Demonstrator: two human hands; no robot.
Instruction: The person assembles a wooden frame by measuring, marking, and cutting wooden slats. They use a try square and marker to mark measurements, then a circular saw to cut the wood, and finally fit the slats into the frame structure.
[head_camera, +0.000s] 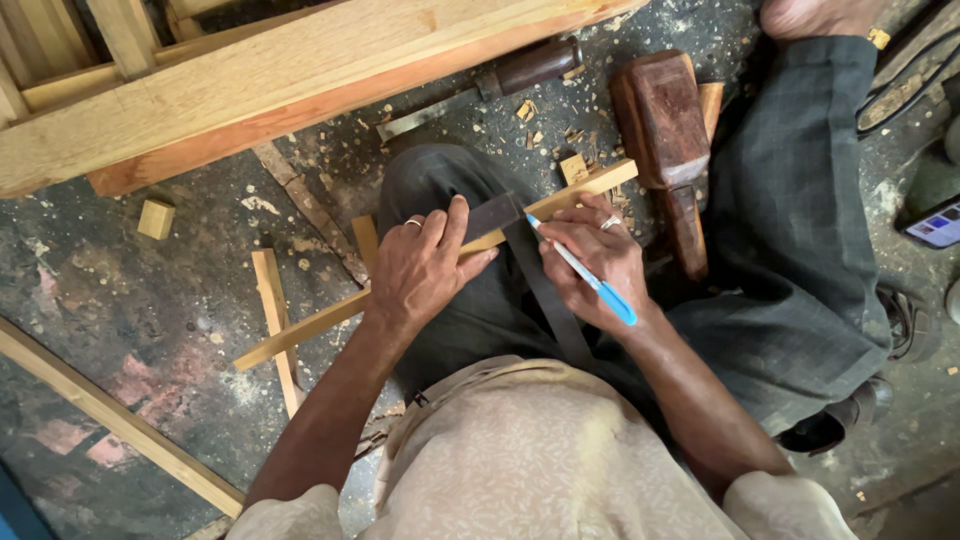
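I sit on the floor with a long thin wooden strip (310, 328) laid across my thigh. My left hand (420, 265) presses a dark metal try square (495, 213) against the strip; its blade (548, 300) runs down over my trouser leg. My right hand (598, 262) holds a blue and white pen (585, 272), its tip touching the strip right beside the square. Both hands wear a ring.
A wooden mallet (665, 130) lies just beyond my right hand, a chisel with a dark handle (500, 80) past it. A large timber frame (250, 90) spans the top left. Loose strips (275, 330), a small block (156, 218), chips and a long batten (110, 415) litter the floor. A phone (935, 222) is at right.
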